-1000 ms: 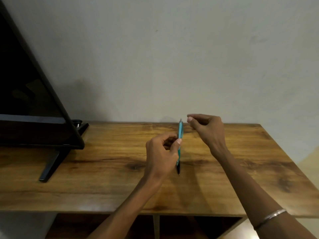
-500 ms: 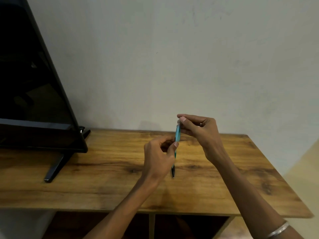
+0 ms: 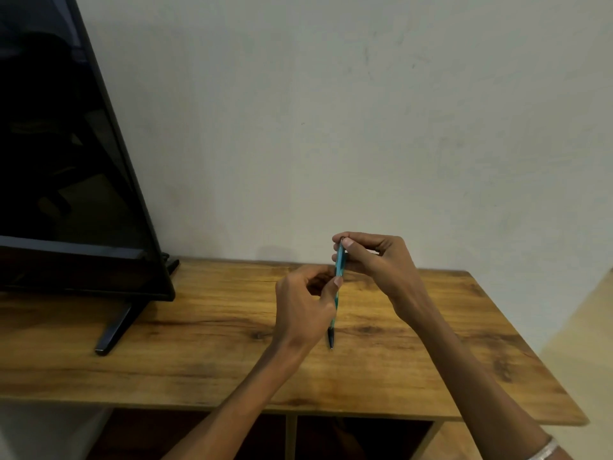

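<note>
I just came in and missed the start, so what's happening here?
A person holds a teal pen nearly upright over a wooden table. The left hand pinches its barrel midway; the right hand pinches the top end. Its dark tip points down. A television stands at the table's left.

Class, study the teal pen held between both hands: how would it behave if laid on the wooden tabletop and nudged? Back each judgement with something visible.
The pen looks stiff: straight though the left hand and right hand pinch it at separate spots. Probably light, since mere pinches carry it. Its slim, seemingly round barrel would likely roll on the smooth tabletop.
</note>
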